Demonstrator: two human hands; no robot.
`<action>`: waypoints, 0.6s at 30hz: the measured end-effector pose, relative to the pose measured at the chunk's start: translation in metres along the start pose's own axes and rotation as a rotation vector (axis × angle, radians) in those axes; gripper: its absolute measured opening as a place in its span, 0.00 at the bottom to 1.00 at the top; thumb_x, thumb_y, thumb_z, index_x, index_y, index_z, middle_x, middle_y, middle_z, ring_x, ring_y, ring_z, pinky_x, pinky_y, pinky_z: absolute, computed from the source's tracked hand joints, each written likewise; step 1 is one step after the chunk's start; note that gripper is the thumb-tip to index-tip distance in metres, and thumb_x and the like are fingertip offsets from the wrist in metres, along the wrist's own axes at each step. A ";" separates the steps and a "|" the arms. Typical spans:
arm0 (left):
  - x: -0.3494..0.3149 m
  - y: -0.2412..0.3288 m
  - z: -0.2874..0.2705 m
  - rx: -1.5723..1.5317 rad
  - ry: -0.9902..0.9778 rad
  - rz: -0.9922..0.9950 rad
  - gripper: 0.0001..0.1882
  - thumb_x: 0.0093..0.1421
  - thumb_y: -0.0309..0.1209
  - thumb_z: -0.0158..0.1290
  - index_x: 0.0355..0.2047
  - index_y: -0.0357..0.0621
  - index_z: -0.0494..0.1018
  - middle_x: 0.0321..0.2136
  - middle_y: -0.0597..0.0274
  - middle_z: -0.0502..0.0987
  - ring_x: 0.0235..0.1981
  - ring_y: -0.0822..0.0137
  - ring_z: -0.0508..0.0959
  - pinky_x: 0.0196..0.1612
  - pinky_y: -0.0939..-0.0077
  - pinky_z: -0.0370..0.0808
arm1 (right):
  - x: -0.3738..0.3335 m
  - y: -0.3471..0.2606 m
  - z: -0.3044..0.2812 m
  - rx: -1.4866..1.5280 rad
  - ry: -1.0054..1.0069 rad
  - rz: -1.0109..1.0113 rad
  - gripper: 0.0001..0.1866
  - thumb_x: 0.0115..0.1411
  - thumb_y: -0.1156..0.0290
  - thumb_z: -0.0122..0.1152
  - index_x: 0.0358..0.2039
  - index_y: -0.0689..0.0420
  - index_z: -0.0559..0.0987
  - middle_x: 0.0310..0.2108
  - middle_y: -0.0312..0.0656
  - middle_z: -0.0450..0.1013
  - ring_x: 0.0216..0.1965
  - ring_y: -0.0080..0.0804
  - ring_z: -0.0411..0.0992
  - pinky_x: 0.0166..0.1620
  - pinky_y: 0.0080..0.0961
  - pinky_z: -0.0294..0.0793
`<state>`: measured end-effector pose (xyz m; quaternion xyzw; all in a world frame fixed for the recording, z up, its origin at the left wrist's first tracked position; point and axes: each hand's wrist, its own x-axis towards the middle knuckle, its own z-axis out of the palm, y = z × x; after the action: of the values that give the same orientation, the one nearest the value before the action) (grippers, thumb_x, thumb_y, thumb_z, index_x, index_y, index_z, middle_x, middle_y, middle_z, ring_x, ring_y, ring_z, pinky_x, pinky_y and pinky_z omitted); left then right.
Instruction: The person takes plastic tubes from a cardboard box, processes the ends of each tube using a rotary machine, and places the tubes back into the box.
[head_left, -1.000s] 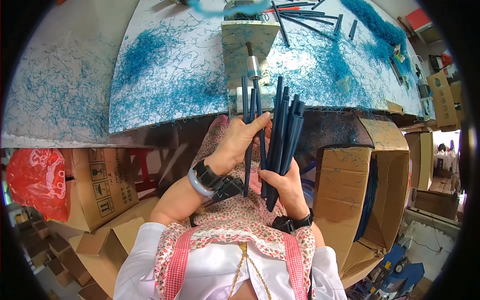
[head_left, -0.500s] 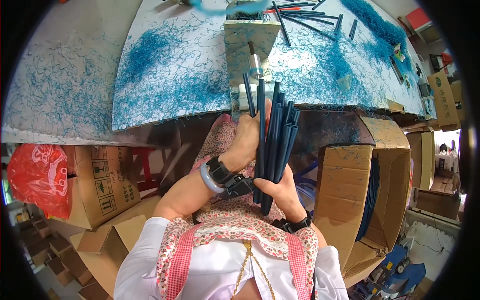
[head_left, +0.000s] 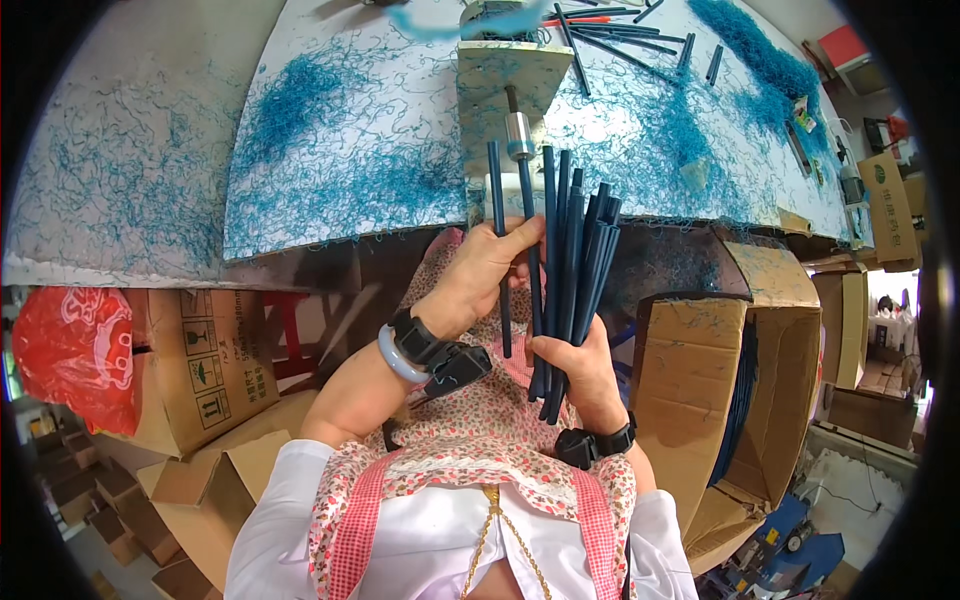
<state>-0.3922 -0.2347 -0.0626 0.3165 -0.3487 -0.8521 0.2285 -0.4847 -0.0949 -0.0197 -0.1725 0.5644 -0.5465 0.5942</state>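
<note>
My left hand [head_left: 468, 278] is closed with one dark blue tube [head_left: 496, 185] upright in its grip. Its thumb and forefinger also pinch a second dark blue tube [head_left: 527, 190], whose top end meets the silver cylindrical tool head [head_left: 518, 135] at the table edge. A bundle of several dark blue tubes [head_left: 573, 270] stands slightly fanned in my right hand [head_left: 590, 375], gripped near the lower ends, thumb across the front. The second tube's lower part passes beside that bundle. Behind my fingers sits a white block [head_left: 510, 192] below the tool head.
Blue shavings [head_left: 370, 185] litter the white tabletop [head_left: 400, 75]. Loose tubes [head_left: 625, 38] lie at the back, right of the machine bracket [head_left: 510, 70]. An open carton [head_left: 690, 370] with dark tubes stands right; cartons [head_left: 230, 370] and a red bag [head_left: 75, 360] are left.
My left hand has drawn apart from the bundle, and a tube it pinches now reaches the tool head. My right hand and the bundle have shifted slightly right.
</note>
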 end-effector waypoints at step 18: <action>-0.006 -0.012 -0.004 -0.205 -0.166 -0.121 0.13 0.63 0.41 0.49 0.33 0.44 0.73 0.24 0.70 0.74 0.25 0.74 0.75 0.31 0.79 0.75 | -0.016 0.017 -0.010 0.005 0.051 -0.057 0.26 0.42 0.79 0.65 0.45 0.63 0.71 0.35 0.36 0.72 0.34 0.22 0.72 0.39 0.20 0.73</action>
<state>-0.3869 -0.2251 -0.0713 0.2404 -0.2579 -0.9186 0.1783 -0.4822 -0.0711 -0.0290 -0.1731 0.5729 -0.5689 0.5641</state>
